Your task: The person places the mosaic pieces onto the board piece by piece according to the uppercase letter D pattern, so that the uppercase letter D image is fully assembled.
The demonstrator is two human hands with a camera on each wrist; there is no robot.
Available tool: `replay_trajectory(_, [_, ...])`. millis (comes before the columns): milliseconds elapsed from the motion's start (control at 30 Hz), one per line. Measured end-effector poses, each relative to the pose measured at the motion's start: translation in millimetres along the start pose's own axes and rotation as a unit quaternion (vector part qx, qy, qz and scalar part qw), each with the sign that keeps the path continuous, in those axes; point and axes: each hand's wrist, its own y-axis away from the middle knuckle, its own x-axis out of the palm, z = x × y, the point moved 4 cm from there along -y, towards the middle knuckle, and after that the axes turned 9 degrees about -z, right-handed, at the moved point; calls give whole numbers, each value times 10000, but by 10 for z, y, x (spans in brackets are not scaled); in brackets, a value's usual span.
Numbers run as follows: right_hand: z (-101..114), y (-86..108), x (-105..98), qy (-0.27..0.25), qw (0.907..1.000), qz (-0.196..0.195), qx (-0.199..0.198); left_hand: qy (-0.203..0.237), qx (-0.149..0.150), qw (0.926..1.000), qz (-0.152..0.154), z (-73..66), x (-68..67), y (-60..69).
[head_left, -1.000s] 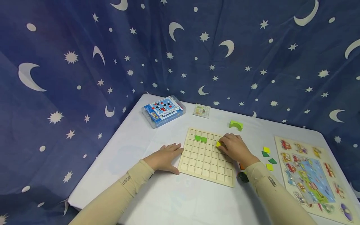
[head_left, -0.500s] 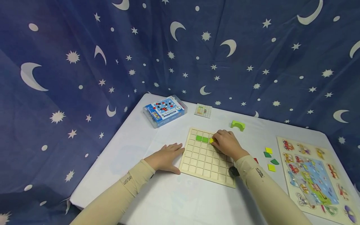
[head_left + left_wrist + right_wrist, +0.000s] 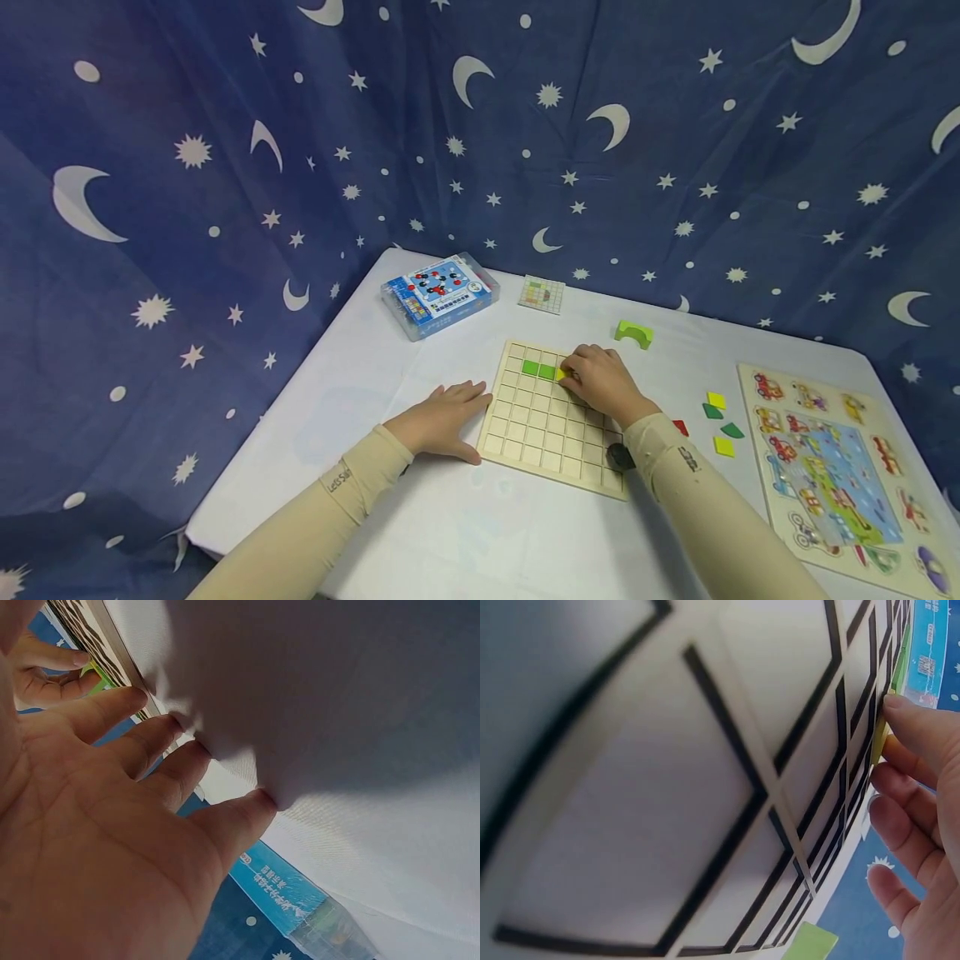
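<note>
While the left hand (image 3: pixel 442 419) is rested, fingers spread, beside the gridded wooden board (image 3: pixel 536 425), a yellow square tile (image 3: pixel 561 375) is pinched by the right hand (image 3: pixel 603 385) beside two green tiles (image 3: pixel 531 367) thereon, seating apparently in hand, cell alignment seemingly called for.

Yellow tile (image 3: pixel 561 376), green tiles (image 3: pixel 531 368); cream gridded board (image 3: pixel 536 433); starry navy curtain (image 3: pixel 495 133).

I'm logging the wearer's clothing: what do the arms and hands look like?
The left sleeve and right sleeve are close-fitting, beige and reach the wrists. Each bears dark lettering near the cuff, the left starting "Let's", the right unreadable. The left hand and right hand wear no gloves. A black rounded item, possibly a camera, shows by the right wrist.
</note>
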Motion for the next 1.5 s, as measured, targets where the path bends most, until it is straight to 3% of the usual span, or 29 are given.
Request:
replay_trajectory(367, [-96,77,-22,32,9998,-82,189,14,19,10000,-12,-15,-11,8])
replay_trajectory(633, [-299,253,-112,52,9969,1,781,20,-32,10000,-3,5,13,6])
replay_trajectory(833, [-585,494,-219,243,9900,81,1385,73,-31,10000,19,6,11,2])
replay_trajectory(1100, [-1125,945,-434,429,9742,217,2203,27,10,10000,-2,20,19,-1])
replay_trajectory(1300, [-1477,1234,-553,405,9665,202,2526,11,44,10000,-23,14,15,-7])
replay_trajectory(1500, [-1619,1320,-511,293,9596,528,2749,25,31,10000,-10,8,10,2])
